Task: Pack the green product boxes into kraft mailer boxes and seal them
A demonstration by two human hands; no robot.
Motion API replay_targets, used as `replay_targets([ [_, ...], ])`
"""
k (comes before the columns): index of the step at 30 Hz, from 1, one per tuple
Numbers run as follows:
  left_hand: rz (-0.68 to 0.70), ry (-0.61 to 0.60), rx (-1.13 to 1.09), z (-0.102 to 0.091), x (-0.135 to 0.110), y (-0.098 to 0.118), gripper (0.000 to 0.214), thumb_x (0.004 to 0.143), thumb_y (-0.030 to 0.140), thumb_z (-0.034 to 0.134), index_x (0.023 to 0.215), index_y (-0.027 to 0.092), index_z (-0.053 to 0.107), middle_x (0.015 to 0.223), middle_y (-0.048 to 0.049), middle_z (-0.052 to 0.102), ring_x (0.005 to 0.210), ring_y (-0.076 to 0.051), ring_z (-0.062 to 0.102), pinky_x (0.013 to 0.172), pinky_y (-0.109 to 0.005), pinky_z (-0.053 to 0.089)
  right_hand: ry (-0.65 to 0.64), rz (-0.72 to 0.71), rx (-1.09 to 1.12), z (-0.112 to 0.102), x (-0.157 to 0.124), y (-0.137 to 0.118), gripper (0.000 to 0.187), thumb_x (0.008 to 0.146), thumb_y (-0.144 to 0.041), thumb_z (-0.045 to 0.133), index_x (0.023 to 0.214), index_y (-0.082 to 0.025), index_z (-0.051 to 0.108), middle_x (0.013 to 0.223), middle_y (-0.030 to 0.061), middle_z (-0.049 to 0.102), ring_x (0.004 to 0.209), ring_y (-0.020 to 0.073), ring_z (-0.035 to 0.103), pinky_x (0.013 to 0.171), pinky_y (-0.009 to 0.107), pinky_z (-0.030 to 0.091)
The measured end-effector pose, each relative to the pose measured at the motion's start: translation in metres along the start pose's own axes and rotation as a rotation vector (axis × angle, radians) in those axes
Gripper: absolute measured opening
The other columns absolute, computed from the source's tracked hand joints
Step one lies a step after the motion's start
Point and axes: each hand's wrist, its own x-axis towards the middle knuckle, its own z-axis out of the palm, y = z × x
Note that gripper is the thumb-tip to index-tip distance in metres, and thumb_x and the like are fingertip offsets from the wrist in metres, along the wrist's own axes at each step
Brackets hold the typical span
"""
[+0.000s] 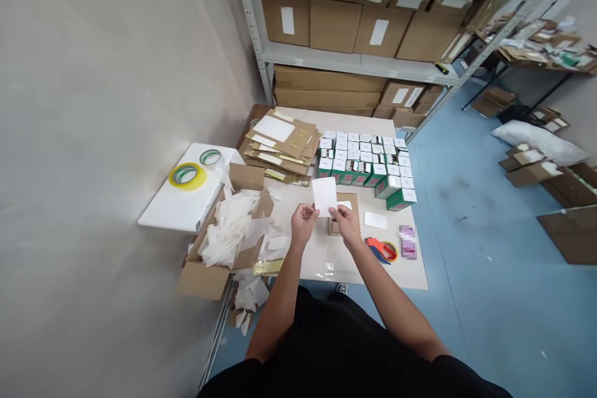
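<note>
Between my two hands I hold up a white paper label (324,195) by its lower corners. My left hand (304,222) pinches the lower left corner, and my right hand (346,224) pinches the lower right. Behind and below the label lies a small cardboard box (353,204), partly hidden by the label and my right hand. To the right of that box a white card (375,219) rests flat on the table (312,261). An orange tape dispenser (381,250) with a roll of tape sits near the front right.
Rows of small green-and-white boxes (364,155) stand at the back. Flattened cardboard (291,146) is stacked to their left. An open carton (205,277) of paper scraps stands left, beside a white foam board (161,211) with tape rolls. Behind is a metal shelf (326,57).
</note>
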Motion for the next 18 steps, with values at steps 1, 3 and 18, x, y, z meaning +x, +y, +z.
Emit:
replay_targets([
  [1,0.003,0.016,0.013,0.01,0.0,-0.008,0.035,0.074,0.042,0.083,0.083,0.02,0.057,0.08,0.0007,0.064,0.074,-0.013,0.063,0.075,-0.026,0.05,0.017,0.016,-0.014,-0.011,0.003,0.007,0.04,0.078,-0.06,0.075,0.088,-0.022,0.076,0.085,0.0028,0.073,0.08,0.0199,0.064,0.071,0.031,0.053],
  [3,0.012,0.026,0.055,0.026,0.0,-0.023,0.031,0.075,0.039,0.081,0.081,0.02,0.057,0.076,0.0025,0.062,0.071,-0.012,0.06,0.073,-0.024,0.049,0.046,0.037,-0.068,-0.031,0.01,0.023,0.041,0.078,-0.061,0.073,0.087,-0.021,0.075,0.083,0.0025,0.072,0.078,0.0197,0.064,0.07,0.031,0.053],
  [18,-0.357,0.058,0.791,0.096,0.023,-0.144,0.019,0.081,0.019,0.071,0.073,0.023,0.055,0.079,0.0014,0.07,0.079,-0.017,0.066,0.076,-0.026,0.045,0.167,0.28,-0.718,-0.105,0.085,0.137,0.027,0.08,-0.024,0.073,0.097,-0.026,0.052,0.076,-0.004,0.065,0.078,0.0201,0.065,0.07,0.028,0.042],
])
